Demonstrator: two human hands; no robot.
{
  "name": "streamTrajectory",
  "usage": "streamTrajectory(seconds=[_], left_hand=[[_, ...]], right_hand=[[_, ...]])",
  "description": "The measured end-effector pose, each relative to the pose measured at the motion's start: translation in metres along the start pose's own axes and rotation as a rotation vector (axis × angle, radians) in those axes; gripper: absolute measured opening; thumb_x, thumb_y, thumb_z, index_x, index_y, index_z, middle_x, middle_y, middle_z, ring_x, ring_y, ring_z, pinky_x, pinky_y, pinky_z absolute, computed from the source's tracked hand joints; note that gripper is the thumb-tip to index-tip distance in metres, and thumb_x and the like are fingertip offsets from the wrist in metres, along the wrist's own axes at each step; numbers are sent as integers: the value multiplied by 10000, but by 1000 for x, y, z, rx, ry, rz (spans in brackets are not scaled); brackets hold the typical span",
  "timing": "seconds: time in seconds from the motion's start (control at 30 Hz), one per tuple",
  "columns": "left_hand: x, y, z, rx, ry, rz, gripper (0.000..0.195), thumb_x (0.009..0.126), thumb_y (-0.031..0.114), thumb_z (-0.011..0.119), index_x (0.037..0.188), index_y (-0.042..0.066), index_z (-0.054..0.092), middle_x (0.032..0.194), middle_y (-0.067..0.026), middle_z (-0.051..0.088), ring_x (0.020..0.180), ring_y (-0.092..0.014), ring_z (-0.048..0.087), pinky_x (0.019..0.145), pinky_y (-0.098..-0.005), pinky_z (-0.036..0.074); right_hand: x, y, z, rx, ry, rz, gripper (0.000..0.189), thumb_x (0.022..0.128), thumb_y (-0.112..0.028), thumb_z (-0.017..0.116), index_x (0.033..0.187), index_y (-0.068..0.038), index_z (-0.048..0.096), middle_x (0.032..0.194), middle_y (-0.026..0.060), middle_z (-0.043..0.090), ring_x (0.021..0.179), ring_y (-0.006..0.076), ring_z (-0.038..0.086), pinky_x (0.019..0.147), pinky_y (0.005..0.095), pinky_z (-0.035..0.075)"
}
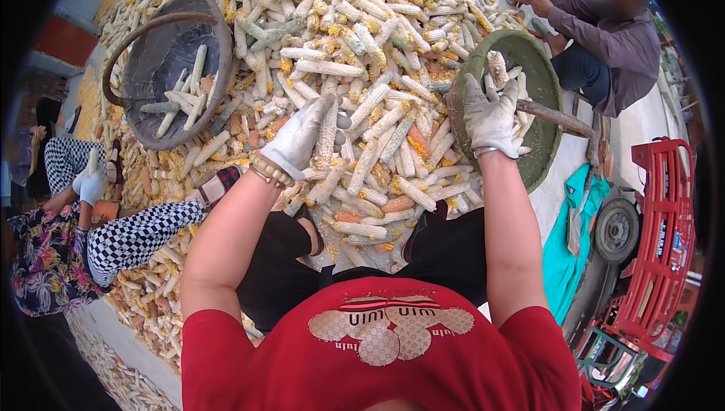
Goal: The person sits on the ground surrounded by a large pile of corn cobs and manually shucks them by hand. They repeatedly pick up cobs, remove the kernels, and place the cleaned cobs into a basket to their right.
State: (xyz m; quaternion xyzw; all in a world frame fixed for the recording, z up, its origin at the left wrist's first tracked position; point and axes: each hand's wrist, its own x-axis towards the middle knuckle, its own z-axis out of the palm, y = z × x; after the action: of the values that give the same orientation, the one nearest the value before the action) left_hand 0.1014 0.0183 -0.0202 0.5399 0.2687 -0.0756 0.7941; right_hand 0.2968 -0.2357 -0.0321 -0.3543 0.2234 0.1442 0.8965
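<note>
My left hand (295, 138), in a white work glove with a bead bracelet at the wrist, is closed around a pale corn cob (327, 130) above the heap. My right hand (490, 119), gloved too, reaches over the near rim of a green basket (542, 150) with thumb and fingers spread. Just beyond those fingers a stubby corn cob (497, 66) stands tilted; whether it touches the glove is unclear. More pale cobs (522, 122) lie inside this basket. Before me spreads a deep heap of mostly stripped corn cobs (368, 105), some with yellow kernels left on them.
A dark basket (161, 20) with an arched handle holds several cobs at left. One person (48, 263) sits at left, gloved hands around a cob. Another person (614, 42) sits at upper right. A teal sheet (558, 275) and a red cargo tricycle (651, 241) stand at right.
</note>
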Motion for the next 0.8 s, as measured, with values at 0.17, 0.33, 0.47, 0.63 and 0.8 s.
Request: streamTrajectory(seconds=[0.17, 0.33, 0.47, 0.63, 0.8], left_hand=[[-2, 10, 27, 582, -35, 341, 592, 899, 200, 653, 1402, 0, 414, 1306, -151, 533, 1208, -220, 514, 1047, -324, 393], [1, -1, 37, 719, -50, 539, 633, 831, 64, 679, 1404, 4, 417, 1376, -172, 505, 1305, -225, 465, 1091, -350, 367], [-3, 9, 32, 777, -71, 396, 535, 918, 204, 629, 1376, -7, 449, 1327, -185, 557, 1225, -249, 550, 1032, -350, 427], [0, 9, 21, 900, -29, 416, 440, 971, 295, 560, 1309, 15, 528, 1178, -211, 635, 1100, -246, 622, 938, -361, 477], [1, 6, 16, 664, -20, 277, 583, 999, 468, 427, 1254, -44, 540, 1159, -145, 649, 1065, -234, 618, 900, -348, 500]], right_hand=[[-59, 48, 25, -856, -722, 404, 713, 929, -586, 535, 1294, 25, 493, 918, 101, 614, 726, 126, 593, 661, 281, 494], [-96, 61, 52, -1206, -669, 250, 471, 936, -472, 576, 1097, -29, 569, 727, 26, 559, 623, 80, 527, 554, 236, 439], [-80, 54, 40, -1025, -651, 206, 352, 953, -406, 572, 982, -58, 532, 724, 23, 561, 603, 87, 513, 537, 241, 421], [-78, 57, 32, -915, -682, 230, 317, 981, -363, 538, 992, -46, 532, 734, 28, 584, 614, 85, 521, 554, 229, 431], [-67, 62, 31, -909, -752, 192, 317, 996, -355, 523, 1004, -39, 543, 799, 34, 611, 655, 91, 569, 619, 229, 477]])
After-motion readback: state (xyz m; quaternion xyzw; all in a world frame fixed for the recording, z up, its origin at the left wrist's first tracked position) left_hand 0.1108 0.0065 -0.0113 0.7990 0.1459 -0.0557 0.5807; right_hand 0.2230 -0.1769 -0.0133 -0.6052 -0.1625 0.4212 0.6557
